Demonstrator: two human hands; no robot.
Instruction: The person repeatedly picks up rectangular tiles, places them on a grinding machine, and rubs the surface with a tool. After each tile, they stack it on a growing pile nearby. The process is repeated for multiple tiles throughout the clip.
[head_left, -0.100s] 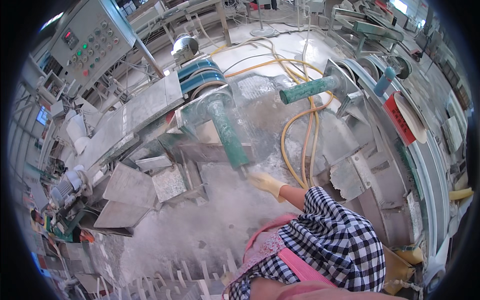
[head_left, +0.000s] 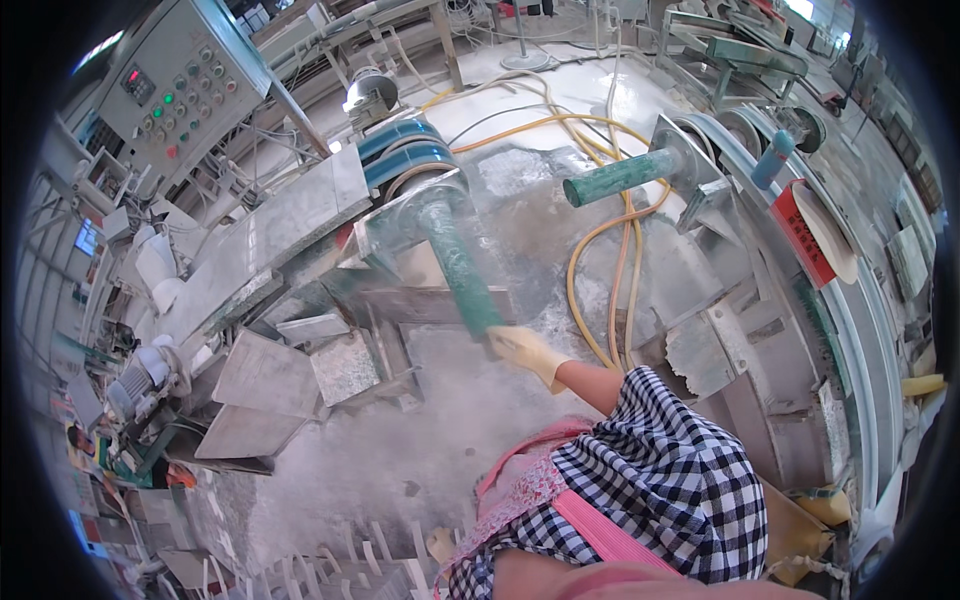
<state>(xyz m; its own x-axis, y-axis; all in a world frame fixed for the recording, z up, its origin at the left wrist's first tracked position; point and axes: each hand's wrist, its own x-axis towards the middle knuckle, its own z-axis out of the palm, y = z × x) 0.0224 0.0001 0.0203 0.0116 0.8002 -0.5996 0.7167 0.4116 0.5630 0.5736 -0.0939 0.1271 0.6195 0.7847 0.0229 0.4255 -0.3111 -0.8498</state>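
Note:
My right hand (head_left: 528, 354), in a pale yellow glove, reaches out from a black-and-white checked sleeve (head_left: 680, 450). Its fingers close around the free lower end of a worn green roller (head_left: 460, 265), covering the tip. The roller slants down from a bracket beside a blue belt pulley (head_left: 405, 160). Low in the picture, next to my pink apron (head_left: 520, 490), a small part of my left hand (head_left: 440, 545) shows in a similar glove; its fingers cannot be made out.
A second green roller (head_left: 620, 178) juts out from the right-hand conveyor (head_left: 860, 310). Yellow hoses (head_left: 577, 280) loop across the dusty floor. Broken stone slabs (head_left: 265, 370) lie at left, below a button control panel (head_left: 180, 90). Pale upright strips (head_left: 370, 555) stand at the bottom.
My right hand has moved slightly left and up, onto the tip of the green roller, whose metal end is now covered. My left hand has shifted a little left.

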